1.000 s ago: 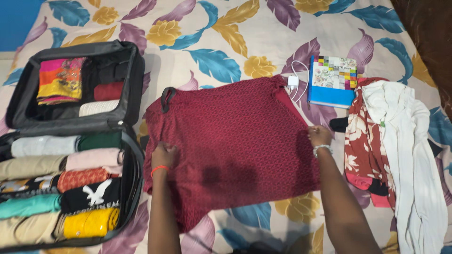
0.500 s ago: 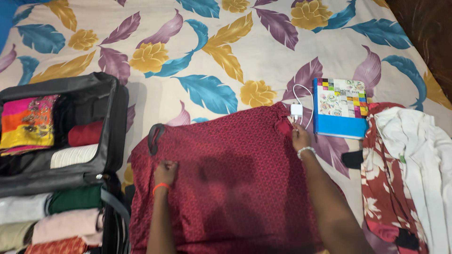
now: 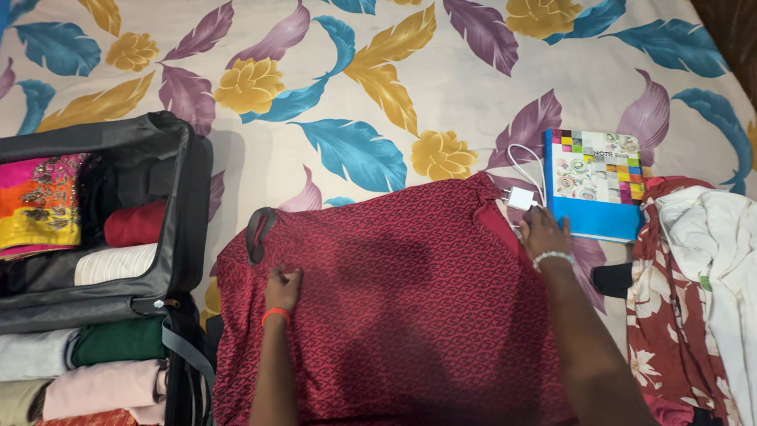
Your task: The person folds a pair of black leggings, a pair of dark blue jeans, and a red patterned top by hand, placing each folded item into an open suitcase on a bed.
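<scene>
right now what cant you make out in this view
- Suitcase: the head view's left and bottom edges cut it off, so its full contents are unseen.
- Charger: the right hand hides where its cable runs.
- Red patterned garment: its lower part runs off the bottom edge; the left hand and both forearms cover parts of it.
- White garment: cut by the right edge.

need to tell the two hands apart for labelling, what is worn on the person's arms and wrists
Both forearms are bare, with no sleeves in view. The left hand has a thin orange band on its wrist. The right hand has a silvery beaded bracelet on its wrist. No rings or gloves are visible.
</scene>
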